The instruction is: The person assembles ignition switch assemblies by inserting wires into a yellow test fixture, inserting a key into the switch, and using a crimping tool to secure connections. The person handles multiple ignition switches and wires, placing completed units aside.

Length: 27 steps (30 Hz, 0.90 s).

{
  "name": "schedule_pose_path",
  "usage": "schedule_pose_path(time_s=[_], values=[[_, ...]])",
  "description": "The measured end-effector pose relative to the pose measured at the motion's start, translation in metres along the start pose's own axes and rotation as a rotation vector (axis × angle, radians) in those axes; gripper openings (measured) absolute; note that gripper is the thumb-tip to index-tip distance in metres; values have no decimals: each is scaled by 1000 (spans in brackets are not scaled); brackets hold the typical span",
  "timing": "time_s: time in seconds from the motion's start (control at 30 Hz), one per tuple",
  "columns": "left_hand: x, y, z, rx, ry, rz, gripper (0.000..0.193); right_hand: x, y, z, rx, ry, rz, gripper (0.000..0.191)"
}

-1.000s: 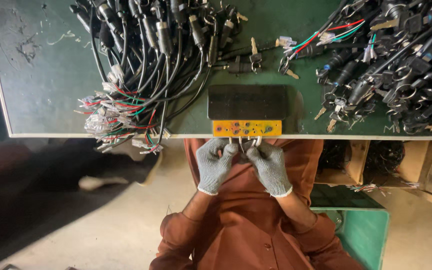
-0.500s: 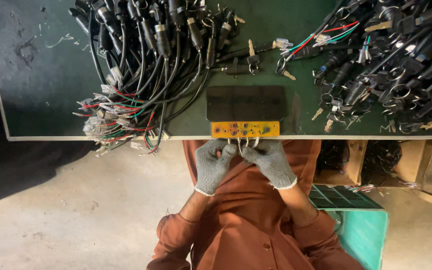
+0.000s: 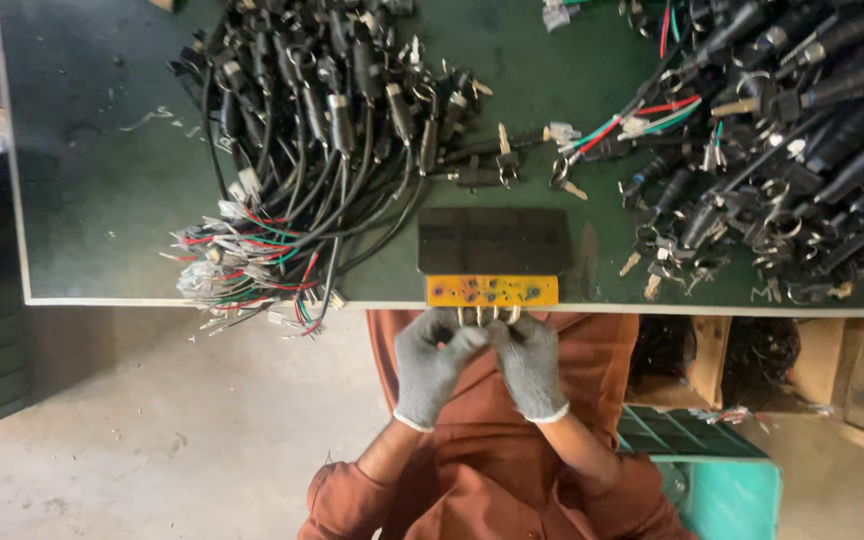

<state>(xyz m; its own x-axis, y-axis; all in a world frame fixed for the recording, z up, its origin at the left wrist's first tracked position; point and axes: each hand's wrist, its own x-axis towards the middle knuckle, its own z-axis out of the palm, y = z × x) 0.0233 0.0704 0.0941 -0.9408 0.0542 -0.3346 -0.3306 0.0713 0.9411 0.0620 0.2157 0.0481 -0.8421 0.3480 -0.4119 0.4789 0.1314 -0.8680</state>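
So both hands sit right below the orange rectangular block with small holes (image 3: 492, 291) at the table's near edge, centre of the frame; its long axis runs left-right, and a dark flat plate (image 3: 493, 241) lies just above it; the grey-gloved left hand (image 3: 433, 362) and grey-gloved right hand (image 3: 530, 364) are about equally close, fingers curled narrow, pinching at small metal pins (image 3: 487, 316) sticking out under the block; bundles of black cables fill the upper left (image 3: 322, 140) and right (image 3: 802, 130).

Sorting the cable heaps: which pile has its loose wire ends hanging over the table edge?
The left pile; its coloured wire ends spill past the edge, unlike the right pile.
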Motion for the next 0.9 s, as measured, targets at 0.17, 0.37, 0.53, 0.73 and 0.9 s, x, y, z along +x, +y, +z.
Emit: schedule_pose_path(time_s=[0.17, 0.37, 0.53, 0.73, 0.9], values=[[-7, 7, 11, 38, 75, -2, 16, 8, -16, -23, -115, -175, -258, 14], [-3, 7, 17, 22, 134, -58, 19, 12, 26, -16, -340, -156, -423, 17], [-8, 6, 28, -170, 176, -115, 16, 48, 105, 5, -650, -269, -721, 18], [-8, -2, 35, -360, 164, -104, 18, 81, 94, -95, -998, -287, -975, 34], [-7, -8, 35, -310, 172, -51, 15, 29, 45, -193, -780, -180, -758, 28]])
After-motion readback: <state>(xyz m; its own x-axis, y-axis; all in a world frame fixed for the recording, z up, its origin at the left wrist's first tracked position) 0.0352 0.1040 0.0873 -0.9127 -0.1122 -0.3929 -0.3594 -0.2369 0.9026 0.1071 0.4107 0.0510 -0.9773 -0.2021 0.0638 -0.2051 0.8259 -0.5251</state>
